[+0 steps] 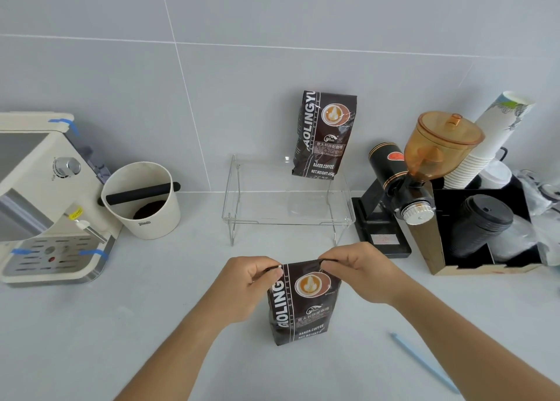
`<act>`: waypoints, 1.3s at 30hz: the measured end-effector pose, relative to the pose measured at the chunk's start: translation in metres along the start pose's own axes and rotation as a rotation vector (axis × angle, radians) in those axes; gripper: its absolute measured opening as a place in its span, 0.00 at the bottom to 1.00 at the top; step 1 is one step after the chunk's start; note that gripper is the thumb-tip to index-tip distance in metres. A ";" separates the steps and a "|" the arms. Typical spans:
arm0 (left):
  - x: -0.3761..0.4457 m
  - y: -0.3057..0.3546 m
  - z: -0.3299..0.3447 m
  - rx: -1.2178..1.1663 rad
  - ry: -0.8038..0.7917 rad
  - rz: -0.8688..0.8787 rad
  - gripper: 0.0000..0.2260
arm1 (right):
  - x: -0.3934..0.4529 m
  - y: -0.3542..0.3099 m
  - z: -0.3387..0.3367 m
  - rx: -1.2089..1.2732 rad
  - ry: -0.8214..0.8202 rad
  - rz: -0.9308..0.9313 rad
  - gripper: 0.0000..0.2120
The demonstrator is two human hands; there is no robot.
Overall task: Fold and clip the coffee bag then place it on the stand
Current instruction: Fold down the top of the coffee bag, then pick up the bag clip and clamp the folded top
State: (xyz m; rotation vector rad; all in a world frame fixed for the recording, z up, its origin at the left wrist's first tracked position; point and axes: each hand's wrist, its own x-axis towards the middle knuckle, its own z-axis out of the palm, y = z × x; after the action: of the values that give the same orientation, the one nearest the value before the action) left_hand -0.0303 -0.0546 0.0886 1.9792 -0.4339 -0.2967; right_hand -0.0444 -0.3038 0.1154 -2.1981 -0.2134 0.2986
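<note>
Coffee bag (300, 303): upright on the counter (151, 325), its folded top edge between your two sets of fingertips.
Left hand (245, 282): your fingers pinch the top left corner.
Right hand (360, 272): your fingers pinch the top right corner.
Stand (288, 215): beyond your fingertips, carrying a second bag (324, 134).
Clip (424, 362): blue, lying right of your right forearm.

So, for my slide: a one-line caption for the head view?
Both hands pinch the coffee bag's top; clear stand behind.

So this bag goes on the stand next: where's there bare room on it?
The clear stand is bare on its left and front; another coffee bag fills its back right. Its right side is crowded by the grinder.
</note>
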 end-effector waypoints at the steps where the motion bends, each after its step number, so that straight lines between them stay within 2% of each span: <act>1: 0.002 0.002 0.001 -0.001 0.009 0.016 0.09 | -0.001 0.002 0.002 0.015 0.046 -0.005 0.08; 4: 0.005 0.008 0.005 -0.006 0.028 0.046 0.11 | -0.002 0.005 0.009 0.078 0.156 0.009 0.07; 12: 0.004 0.005 0.011 -0.081 0.036 0.028 0.09 | -0.011 0.007 0.011 0.253 0.263 0.092 0.04; 18: 0.005 0.010 0.019 -0.108 -0.028 0.025 0.08 | -0.031 0.010 0.000 0.296 0.235 0.107 0.10; 22: 0.003 0.009 0.021 -0.111 -0.049 0.026 0.08 | -0.051 0.024 -0.014 0.351 0.377 0.166 0.09; 25: 0.004 0.009 0.021 -0.123 -0.058 0.002 0.09 | -0.074 0.051 -0.023 0.357 0.458 0.296 0.06; 31: 0.004 0.007 0.026 -0.083 -0.025 0.017 0.10 | -0.123 0.118 -0.024 0.104 0.512 0.554 0.10; 36: 0.002 0.005 0.029 -0.073 0.032 0.015 0.10 | -0.141 0.166 -0.009 -0.122 0.487 0.754 0.06; 39: 0.001 0.006 0.029 -0.070 0.033 0.027 0.12 | -0.147 0.184 0.000 -0.225 0.502 0.826 0.11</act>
State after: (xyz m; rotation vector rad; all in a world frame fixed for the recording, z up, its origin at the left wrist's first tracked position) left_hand -0.0419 -0.0810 0.0811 1.9056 -0.4236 -0.2580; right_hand -0.1769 -0.4514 -0.0123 -2.4017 0.9951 0.1563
